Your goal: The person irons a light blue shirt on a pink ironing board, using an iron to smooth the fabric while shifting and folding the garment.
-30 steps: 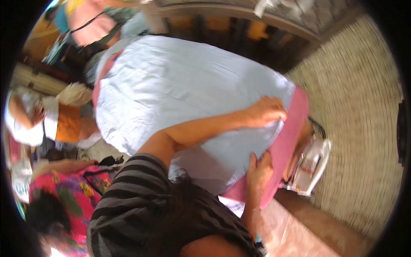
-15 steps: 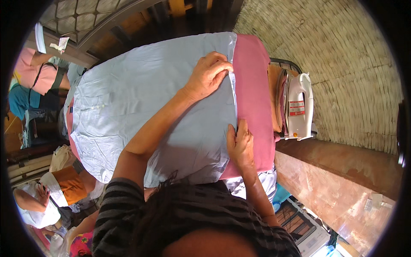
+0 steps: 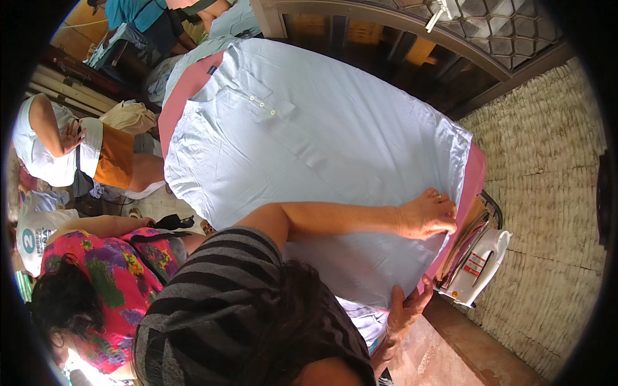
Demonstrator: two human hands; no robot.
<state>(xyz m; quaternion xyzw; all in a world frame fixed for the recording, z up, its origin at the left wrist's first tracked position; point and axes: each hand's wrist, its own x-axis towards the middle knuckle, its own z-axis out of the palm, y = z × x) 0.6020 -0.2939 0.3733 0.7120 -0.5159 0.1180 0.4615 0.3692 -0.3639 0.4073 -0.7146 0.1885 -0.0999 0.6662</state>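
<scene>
A pale blue shirt [image 3: 322,135] with a short button placket lies spread over an ironing board with a pink cover [image 3: 475,168]. My left hand [image 3: 428,215] rests at the shirt's hem near the right end, fingers curled and pinching the edge. Nearer to me, my right hand [image 3: 407,315] is by the hem's near corner. Its thumb and fingers are spread apart, and no cloth shows gripped between them. Beyond the board's right end stands a white iron [image 3: 479,270], beside both hands.
A metal grille door [image 3: 489,26] borders the far side, and a woven wall [image 3: 534,193] the right. A brown ledge [image 3: 450,341] lies below the iron. People stand close on the left, one in a flowered top [image 3: 96,289]. More clothes hang beneath the board.
The view has turned, so the board now slants down to the right. My right hand's fingers have spread from the hem, while my left hand stays on it.
</scene>
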